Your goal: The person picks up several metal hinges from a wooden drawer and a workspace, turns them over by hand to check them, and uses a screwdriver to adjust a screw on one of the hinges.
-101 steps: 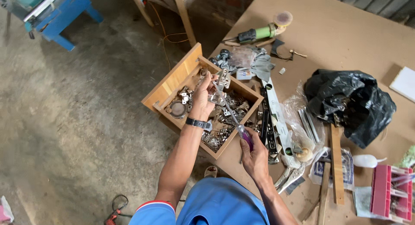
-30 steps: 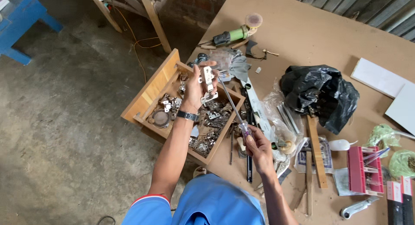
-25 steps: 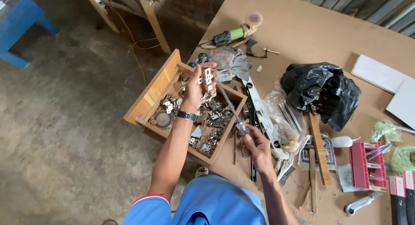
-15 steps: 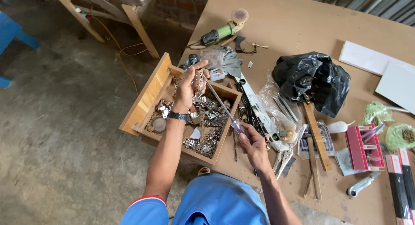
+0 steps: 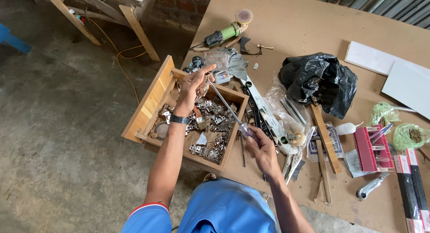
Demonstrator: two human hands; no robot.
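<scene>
Right hand (image 5: 262,148) gripping slim screwdriver (image 5: 228,110), metal hinge (image 5: 202,86)

On your tabletop (image 5: 286,22): a green angle grinder (image 5: 226,33) near the far edge, a crumpled black plastic bag (image 5: 320,81) at centre, white panels (image 5: 394,72) to the right, red-and-black boxes (image 5: 369,148) beside a utility knife (image 5: 371,185).
</scene>
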